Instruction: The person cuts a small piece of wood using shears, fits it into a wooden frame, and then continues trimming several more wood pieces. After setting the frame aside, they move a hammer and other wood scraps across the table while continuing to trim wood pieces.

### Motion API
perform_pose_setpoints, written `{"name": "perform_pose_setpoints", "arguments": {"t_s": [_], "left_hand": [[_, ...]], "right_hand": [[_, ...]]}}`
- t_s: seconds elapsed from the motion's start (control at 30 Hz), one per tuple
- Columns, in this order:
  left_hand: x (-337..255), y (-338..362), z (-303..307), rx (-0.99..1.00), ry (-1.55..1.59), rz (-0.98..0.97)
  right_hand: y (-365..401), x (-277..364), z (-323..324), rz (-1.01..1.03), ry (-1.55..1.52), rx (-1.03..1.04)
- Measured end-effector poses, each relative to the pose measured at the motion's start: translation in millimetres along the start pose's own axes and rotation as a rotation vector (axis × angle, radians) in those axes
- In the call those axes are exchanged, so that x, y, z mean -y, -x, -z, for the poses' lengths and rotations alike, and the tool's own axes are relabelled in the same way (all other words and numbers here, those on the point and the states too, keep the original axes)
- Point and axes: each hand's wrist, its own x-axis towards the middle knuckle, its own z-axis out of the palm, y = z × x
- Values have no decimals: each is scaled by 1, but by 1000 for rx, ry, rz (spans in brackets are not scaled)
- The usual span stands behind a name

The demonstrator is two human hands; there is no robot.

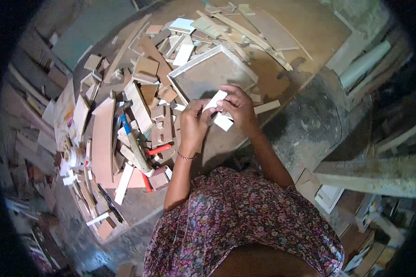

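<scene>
Over the table's near edge, my left hand (195, 122) and my right hand (238, 108) are close together, fingers closed on a small white strip of board (216, 99) from both sides. A second short white piece (223, 123) shows just below the fingers, overlapping them in this view; I cannot tell whether it is joined to the strip. Just beyond the hands lies a shallow square wooden frame (203, 61) with raised pale sides. My left wrist wears a braided bracelet.
A hammer (135, 147) with a blue and wooden handle lies left among many wood offcuts (145, 67). Near it are red-handled pliers (159, 150) and a white tub (73, 157). Long thin slats (242, 32) lie across the table's (326, 25) far side. A beam (370, 177) stands right.
</scene>
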Motion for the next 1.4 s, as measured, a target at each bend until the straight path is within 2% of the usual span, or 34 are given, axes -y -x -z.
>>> {"name": "perform_pose_setpoints", "arguments": {"t_s": [0.07,0.1,0.2,0.33,0.37,0.47,0.5,0.6,0.7,0.8,0.97,1.1,1.4], "left_hand": [[4,-7,2,-34,-141,14],[-2,-12,4,-68,-230,-66],[-2,-21,-2,-53,-300,45],[1,-34,-21,-33,-338,-15],[0,-35,-26,-13,-308,33],[8,-32,-32,-226,-330,19],[3,-29,-30,-358,-367,30],[41,-3,-25,-754,-123,212],[52,21,-28,-826,-25,430],[53,32,-39,-819,119,496],[42,35,-60,-794,208,563],[64,46,-65,-705,8,491],[63,43,-71,-753,-147,446]], "right_hand": [[-11,4,-1,-48,-68,13],[-17,-1,0,11,-35,7],[-36,-14,16,56,110,128],[-56,1,45,6,280,278],[-63,-10,56,69,407,324],[-74,-4,79,-24,578,431],[-78,-19,84,15,564,400],[-84,-28,91,193,727,485],[-88,-26,90,302,805,572],[-93,-40,89,447,763,605],[-92,-49,83,399,689,656],[-92,-53,79,416,680,652],[-88,-51,76,458,707,663]]}}
